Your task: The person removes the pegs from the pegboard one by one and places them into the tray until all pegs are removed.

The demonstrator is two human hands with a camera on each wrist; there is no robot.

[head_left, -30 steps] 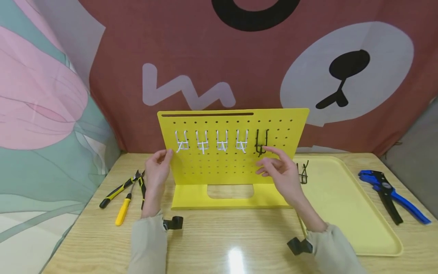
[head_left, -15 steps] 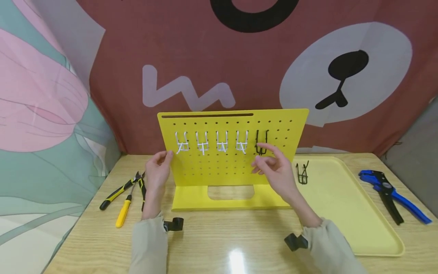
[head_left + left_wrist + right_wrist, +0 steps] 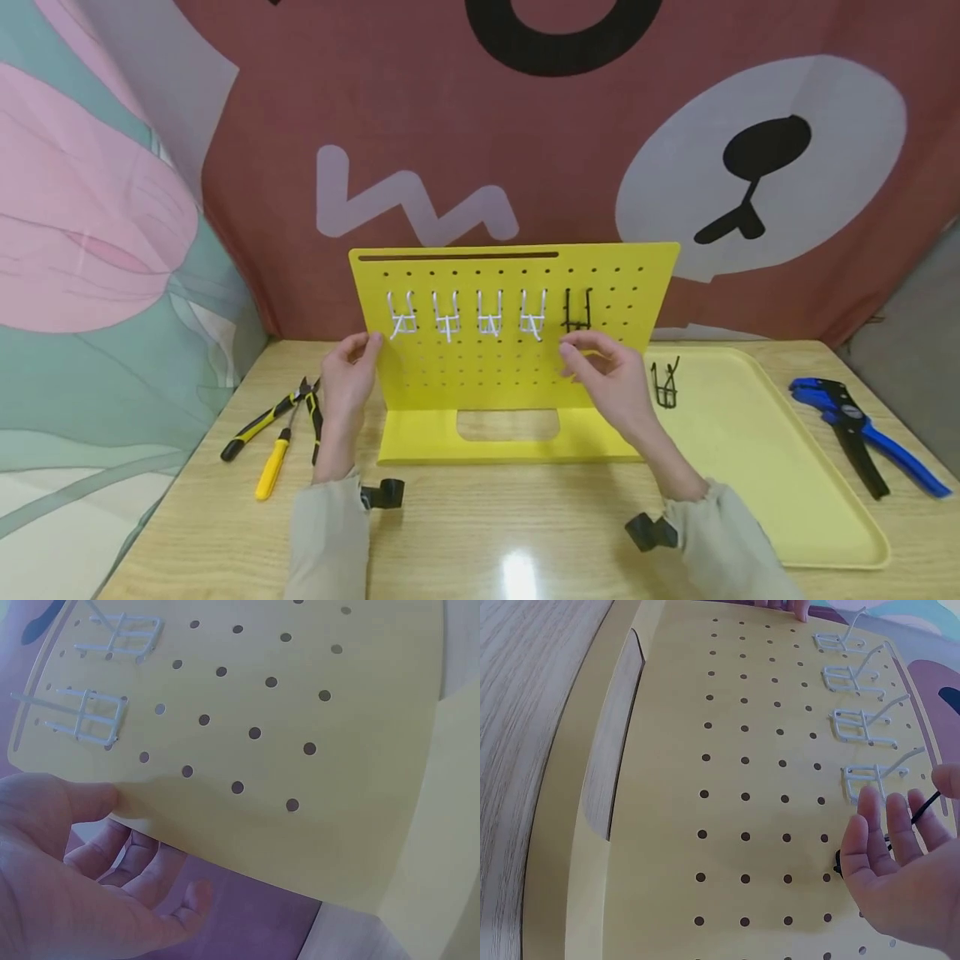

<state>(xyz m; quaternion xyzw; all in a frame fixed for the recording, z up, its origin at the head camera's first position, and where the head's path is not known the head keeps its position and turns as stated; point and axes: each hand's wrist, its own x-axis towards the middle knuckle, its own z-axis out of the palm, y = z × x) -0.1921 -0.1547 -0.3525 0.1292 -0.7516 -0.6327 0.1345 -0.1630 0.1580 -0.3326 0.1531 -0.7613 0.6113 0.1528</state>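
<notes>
While only right wrist shows the prong (image 3: 927, 805) by right hand (image 3: 617, 385) — grip unclear — left hand (image 3: 348, 377) pinches pegboard (image 3: 465, 397).

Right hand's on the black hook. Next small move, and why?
Probably have the right hand press the black hook gently into the yellow board: its upper ends line up with the white hooks, but the hand hides its lower part in the head view, so seating is uncertain. The left hand grips the board's edge and could brace it.

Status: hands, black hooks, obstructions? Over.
Left hand pinching pegboard edge. Right hand on mounted black hook, partly hiding it. Second black hook on tray. No other obstruction visible.
</notes>
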